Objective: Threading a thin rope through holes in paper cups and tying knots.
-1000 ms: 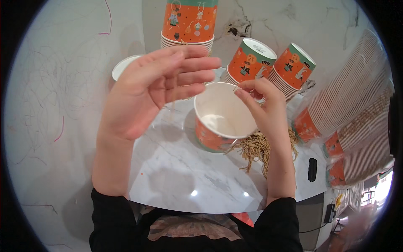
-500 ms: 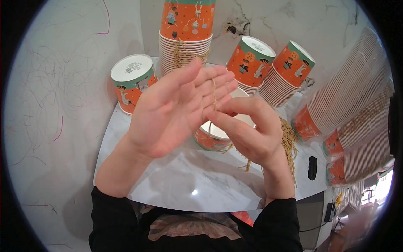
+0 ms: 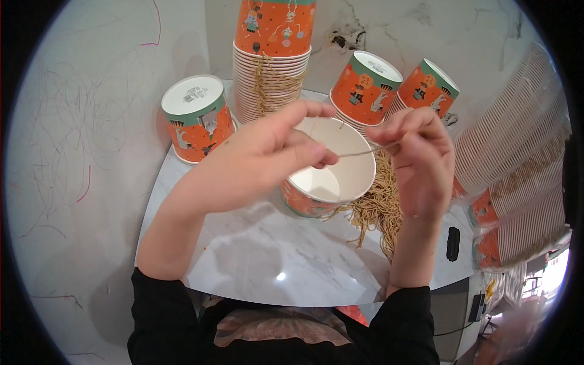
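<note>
A short piece of tan cord (image 3: 365, 151) stretches between my two hands. My left hand (image 3: 261, 155) is turned side-on, its fingers curled over the cord's left end. At the other end, the thumb and fingertips of my right hand (image 3: 423, 158) pinch the cord. Below the hands an upright paper bucket (image 3: 310, 207), white inside and orange and green outside, stands open on the marble-patterned table (image 3: 261, 267). Two small holes show near its far rim, with a bit of thread at one. A heap of tan cords (image 3: 383, 207) lies right of the bucket, partly behind my right wrist.
A tall stack of buckets (image 3: 271, 85), draped with cord, stands at the back. An upside-down bucket (image 3: 193, 121) is at left, more stacks (image 3: 365, 85) at back right. Bagged stacks (image 3: 511, 134) lean on the right, near a small black object (image 3: 452, 243). Walls border the table.
My right hand has moved right and up, drawing the cord away from my left palm. My left hand has turned over from flat and palm-up to curled fingers.
</note>
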`<action>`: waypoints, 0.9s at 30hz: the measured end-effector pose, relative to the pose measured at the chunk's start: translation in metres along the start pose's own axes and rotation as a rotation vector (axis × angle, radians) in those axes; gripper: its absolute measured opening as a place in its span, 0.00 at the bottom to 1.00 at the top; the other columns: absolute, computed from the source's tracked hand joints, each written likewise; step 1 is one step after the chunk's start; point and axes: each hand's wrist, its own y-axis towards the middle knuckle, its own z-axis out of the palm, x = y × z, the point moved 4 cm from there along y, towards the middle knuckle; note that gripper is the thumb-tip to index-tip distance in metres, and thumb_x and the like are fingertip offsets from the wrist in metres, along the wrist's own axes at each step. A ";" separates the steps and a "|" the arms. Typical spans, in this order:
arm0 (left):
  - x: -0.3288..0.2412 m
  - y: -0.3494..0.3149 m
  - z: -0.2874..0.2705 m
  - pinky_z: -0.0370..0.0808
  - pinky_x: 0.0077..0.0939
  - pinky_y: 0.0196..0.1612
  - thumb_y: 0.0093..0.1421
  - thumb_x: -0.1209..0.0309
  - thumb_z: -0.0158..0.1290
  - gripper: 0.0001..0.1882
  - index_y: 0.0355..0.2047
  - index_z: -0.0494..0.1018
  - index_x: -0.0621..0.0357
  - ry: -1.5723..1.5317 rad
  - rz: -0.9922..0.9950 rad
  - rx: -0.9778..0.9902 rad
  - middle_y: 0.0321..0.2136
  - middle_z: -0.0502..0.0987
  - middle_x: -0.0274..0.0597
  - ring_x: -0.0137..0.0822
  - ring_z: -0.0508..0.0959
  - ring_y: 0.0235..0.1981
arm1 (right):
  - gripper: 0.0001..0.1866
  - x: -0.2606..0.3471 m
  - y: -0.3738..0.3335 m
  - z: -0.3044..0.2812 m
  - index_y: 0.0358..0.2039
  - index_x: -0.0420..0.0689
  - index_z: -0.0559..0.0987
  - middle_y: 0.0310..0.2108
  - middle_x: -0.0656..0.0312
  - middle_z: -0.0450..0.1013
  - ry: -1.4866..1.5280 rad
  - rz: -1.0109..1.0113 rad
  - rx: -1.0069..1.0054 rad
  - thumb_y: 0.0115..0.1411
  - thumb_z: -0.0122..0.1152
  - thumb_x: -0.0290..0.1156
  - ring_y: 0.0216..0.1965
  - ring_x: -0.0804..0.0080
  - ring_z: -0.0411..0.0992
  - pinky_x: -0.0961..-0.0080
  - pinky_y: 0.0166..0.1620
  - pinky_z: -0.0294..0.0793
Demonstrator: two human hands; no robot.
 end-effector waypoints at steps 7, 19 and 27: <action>0.019 -0.006 -0.001 0.66 0.51 0.67 0.55 0.78 0.58 0.21 0.51 0.70 0.63 1.170 0.085 0.303 0.40 0.82 0.47 0.49 0.81 0.48 | 0.09 0.022 0.001 -0.036 0.45 0.38 0.76 0.36 0.65 0.74 0.095 0.009 -0.249 0.66 0.58 0.26 0.22 0.89 0.57 0.88 0.26 0.57; 0.007 0.001 0.010 0.76 0.31 0.32 0.58 0.80 0.55 0.11 0.43 0.74 0.61 1.058 0.093 0.138 0.27 0.80 0.44 0.37 0.83 0.29 | 0.09 0.047 -0.013 0.022 0.34 0.39 0.80 0.29 0.62 0.74 -1.120 -0.445 0.091 0.53 0.65 0.15 0.27 0.77 0.70 0.82 0.27 0.66; 0.008 -0.001 0.002 0.76 0.19 0.35 0.63 0.82 0.53 0.16 0.51 0.69 0.66 0.502 -0.201 0.106 0.32 0.79 0.37 0.23 0.79 0.30 | 0.11 0.013 -0.011 0.035 0.36 0.42 0.77 0.31 0.60 0.75 -1.163 -0.407 0.299 0.52 0.65 0.18 0.28 0.62 0.76 0.71 0.28 0.75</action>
